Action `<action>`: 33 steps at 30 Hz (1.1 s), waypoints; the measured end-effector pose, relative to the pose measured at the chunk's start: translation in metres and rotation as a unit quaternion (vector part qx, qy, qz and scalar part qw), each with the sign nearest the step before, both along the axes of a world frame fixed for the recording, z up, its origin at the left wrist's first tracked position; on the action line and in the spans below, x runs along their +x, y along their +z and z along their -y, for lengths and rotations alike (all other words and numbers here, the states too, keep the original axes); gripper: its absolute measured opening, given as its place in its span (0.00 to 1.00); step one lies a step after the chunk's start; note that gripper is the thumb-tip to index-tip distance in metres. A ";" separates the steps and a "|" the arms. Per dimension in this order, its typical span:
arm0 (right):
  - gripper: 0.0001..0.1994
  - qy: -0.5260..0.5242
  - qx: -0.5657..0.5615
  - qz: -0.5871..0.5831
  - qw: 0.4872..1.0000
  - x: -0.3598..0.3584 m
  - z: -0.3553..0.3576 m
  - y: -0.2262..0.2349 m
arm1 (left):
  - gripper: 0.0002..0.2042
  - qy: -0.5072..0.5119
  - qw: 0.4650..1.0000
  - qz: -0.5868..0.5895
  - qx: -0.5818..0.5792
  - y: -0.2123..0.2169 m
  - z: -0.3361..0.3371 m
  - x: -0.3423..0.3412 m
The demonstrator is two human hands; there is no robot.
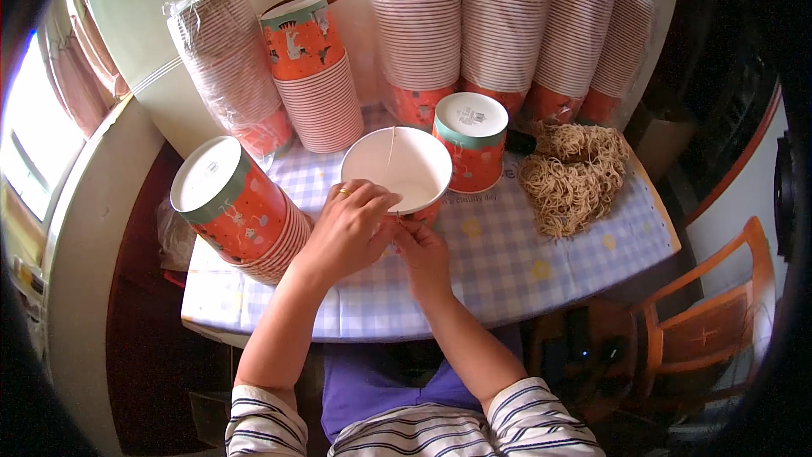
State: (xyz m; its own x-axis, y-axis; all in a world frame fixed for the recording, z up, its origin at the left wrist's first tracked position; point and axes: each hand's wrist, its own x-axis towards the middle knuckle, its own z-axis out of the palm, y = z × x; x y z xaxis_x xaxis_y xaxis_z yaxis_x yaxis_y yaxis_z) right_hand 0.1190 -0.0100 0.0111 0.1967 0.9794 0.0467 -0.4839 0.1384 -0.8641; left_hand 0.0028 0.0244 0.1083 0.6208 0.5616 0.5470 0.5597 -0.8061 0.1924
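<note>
An open paper bucket, white inside and orange outside, stands upright before me. From its far rim a thin string hangs down inside. My left hand is closed over the near rim, fingers inside and thumb side outside. Just right of it, my right hand pinches at the bucket's outer side below the rim; what lies between those fingertips is hidden. Touching or close behind on the right is an upside-down bucket with a white base. A nested stack of inverted buckets leans left of my left forearm.
Tall plastic-wrapped bucket stacks line the back, with another wrapped stack and an unwrapped one at back left. A tangled heap of beige string lies right on the checked tablecloth. A wooden chair stands right.
</note>
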 end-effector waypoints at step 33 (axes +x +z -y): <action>0.07 -0.057 0.037 0.069 0.995 0.004 -0.003 -0.013 | 0.18 -0.087 0.996 0.006 -0.026 -0.009 -0.012 0.012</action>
